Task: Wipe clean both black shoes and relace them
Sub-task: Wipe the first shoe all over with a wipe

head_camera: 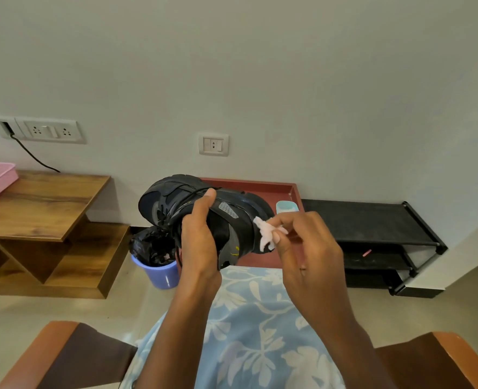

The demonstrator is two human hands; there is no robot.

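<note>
One wipe [266, 234] touches the shoe [173, 197] edge.

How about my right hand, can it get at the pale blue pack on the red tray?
Probably yes. The pack lies just beyond the right hand with nothing between them, but that hand pinches a white wipe against the black shoe and isn't free.
</note>
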